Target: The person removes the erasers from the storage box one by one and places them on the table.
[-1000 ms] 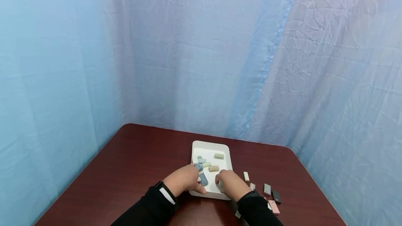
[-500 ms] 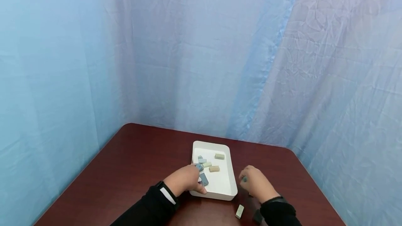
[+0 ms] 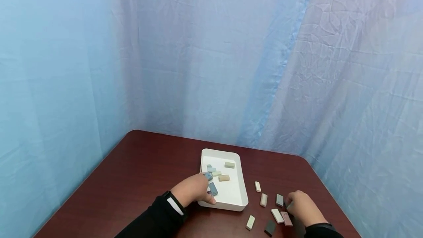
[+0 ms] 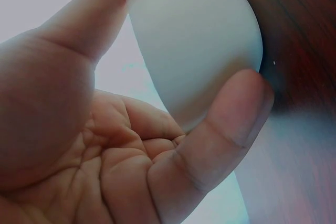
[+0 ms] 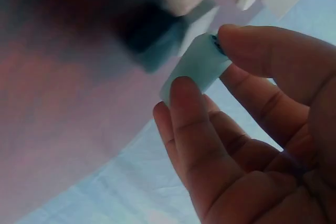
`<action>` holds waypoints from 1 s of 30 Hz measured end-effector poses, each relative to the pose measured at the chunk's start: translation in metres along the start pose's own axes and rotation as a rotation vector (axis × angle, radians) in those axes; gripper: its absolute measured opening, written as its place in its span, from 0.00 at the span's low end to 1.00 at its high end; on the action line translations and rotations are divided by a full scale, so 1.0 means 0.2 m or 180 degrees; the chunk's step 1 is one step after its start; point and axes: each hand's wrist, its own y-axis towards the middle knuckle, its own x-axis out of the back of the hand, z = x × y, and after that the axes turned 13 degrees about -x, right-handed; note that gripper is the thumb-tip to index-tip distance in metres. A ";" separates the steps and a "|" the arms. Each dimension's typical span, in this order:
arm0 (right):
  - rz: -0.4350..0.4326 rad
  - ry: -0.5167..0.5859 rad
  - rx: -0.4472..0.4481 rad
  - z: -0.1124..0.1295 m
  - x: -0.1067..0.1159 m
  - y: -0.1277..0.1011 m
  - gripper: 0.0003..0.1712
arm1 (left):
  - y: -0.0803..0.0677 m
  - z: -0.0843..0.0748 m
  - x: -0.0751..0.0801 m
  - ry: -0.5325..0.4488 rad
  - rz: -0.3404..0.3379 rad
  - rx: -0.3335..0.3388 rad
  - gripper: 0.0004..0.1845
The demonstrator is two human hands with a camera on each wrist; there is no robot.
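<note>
A white tray [image 3: 245,198] sits on the dark red table and holds several small blocks, among them a tan one [image 3: 224,177] and a blue one [image 3: 213,188]. My left hand [image 3: 195,190] grips the tray's near-left corner; in the left wrist view the thumb and a finger [image 4: 231,119] clamp the white rim [image 4: 199,40]. My right hand [image 3: 300,205] hovers low over loose blocks to the right of the tray. In the right wrist view its fingers [image 5: 189,108] pinch a pale green block [image 5: 197,66].
Loose blocks lie on the table [image 3: 148,172] right of the tray: cream [image 3: 257,186], beige [image 3: 263,199], grey-green [image 3: 279,200], white [image 3: 277,215], pink [image 3: 286,218], dark [image 3: 270,227] and pale [image 3: 250,222]. Blue cloth hangs behind the table on both sides.
My right hand left the tray and moved right and nearer, over the loose blocks, where it now pinches a pale green block. The left hand has kept hold of the tray corner.
</note>
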 end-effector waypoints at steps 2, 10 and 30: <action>0.0044 -0.0003 -0.0080 -0.04 -0.01 0.00 0.17 | 0.00 0.00 0.00 -0.0027 -0.0005 0.0017 0.40; 0.0114 -0.0054 -0.0227 -0.16 -0.01 0.02 0.08 | 0.00 -0.01 -0.02 -0.0038 -0.0042 0.0059 0.45; 0.0131 -0.0099 -0.0297 -0.24 -0.06 0.03 0.13 | -0.01 0.00 -0.01 -0.0009 -0.0065 0.0002 0.42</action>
